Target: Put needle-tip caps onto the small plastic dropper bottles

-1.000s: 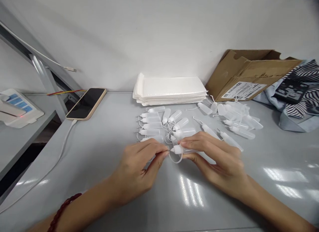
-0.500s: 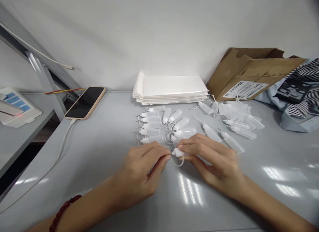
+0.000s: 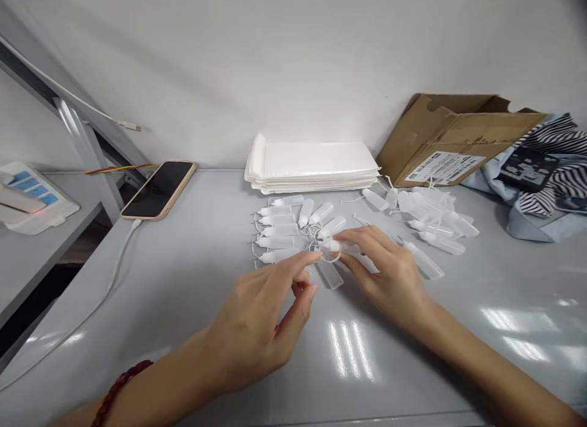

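Between the thumb and fingers of my right hand (image 3: pixel 385 262) is a small translucent squeeze bottle (image 3: pixel 346 247) with a white cap and a thin loop strap. It lies low over a cluster of similar bottles (image 3: pixel 329 274). My left hand (image 3: pixel 270 311) is just left of it, thumb and index finger apart, the index fingertip close to the held bottle's tip; whether it touches I cannot tell. Beyond the left hand, several bottles (image 3: pixel 279 229) lie in a column, needle tips pointing left. To the right, more bottles (image 3: pixel 435 210) are heaped loosely.
A stack of white padded envelopes (image 3: pixel 316 161) lies against the wall. An open cardboard box (image 3: pixel 454 139) stands behind the heap, with striped cloth (image 3: pixel 545 182) beside it. At the left, a phone (image 3: pixel 158 189) is plugged into a white cable (image 3: pixel 112 274).
My right hand has moved the squeeze bottle away from me, onto the cluster. My left hand's thumb and index finger have parted from the bottle's tip.
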A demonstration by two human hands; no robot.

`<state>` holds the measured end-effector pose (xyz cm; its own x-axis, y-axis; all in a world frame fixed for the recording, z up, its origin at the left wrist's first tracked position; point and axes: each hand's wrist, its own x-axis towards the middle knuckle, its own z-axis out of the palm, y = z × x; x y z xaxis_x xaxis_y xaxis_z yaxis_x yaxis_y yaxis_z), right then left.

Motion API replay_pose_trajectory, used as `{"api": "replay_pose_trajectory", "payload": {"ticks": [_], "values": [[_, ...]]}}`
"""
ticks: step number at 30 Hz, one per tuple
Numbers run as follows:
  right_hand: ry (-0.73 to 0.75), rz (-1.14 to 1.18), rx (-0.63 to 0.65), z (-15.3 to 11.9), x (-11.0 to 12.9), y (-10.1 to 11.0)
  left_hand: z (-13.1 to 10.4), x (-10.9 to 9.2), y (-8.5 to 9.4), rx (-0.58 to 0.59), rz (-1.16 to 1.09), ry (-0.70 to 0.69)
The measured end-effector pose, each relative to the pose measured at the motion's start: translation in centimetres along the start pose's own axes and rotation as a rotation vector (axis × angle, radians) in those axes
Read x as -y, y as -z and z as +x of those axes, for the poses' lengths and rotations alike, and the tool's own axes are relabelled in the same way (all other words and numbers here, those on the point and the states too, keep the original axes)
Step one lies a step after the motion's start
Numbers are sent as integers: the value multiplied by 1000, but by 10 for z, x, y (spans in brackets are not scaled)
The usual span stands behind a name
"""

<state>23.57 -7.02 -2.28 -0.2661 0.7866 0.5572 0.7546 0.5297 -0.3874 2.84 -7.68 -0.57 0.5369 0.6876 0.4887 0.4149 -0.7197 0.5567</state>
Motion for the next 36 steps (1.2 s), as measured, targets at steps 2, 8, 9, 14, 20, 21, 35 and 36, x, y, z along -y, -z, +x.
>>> {"api": "replay_pose_trajectory", "payload": {"ticks": [2, 8, 9, 14, 20, 21, 35, 36], "values": [[-37, -7, 3, 1, -2, -1, 0, 0, 1, 3, 10, -3], [-40, 16, 97, 2, -1, 2, 0, 2, -1, -11, -5, -38], [-35, 18, 102, 3, -1, 3, 0, 3, -1, -17, -6, -47], [-95, 3, 35, 6, -7, 9, -2, 4, -3, -22, -13, -56], [-270, -256, 63, 9, -32, 25, -2, 5, -3, -9, -1, -57], [-319, -314, 99, 8, -36, 28, -2, 5, -3, -16, 1, -62], [-580, -493, 395, 11, -38, 32, -3, 6, -4, -22, 22, -74], [-581, -475, 369, 11, -37, 32, -3, 6, -4, -25, 25, -77]]}}
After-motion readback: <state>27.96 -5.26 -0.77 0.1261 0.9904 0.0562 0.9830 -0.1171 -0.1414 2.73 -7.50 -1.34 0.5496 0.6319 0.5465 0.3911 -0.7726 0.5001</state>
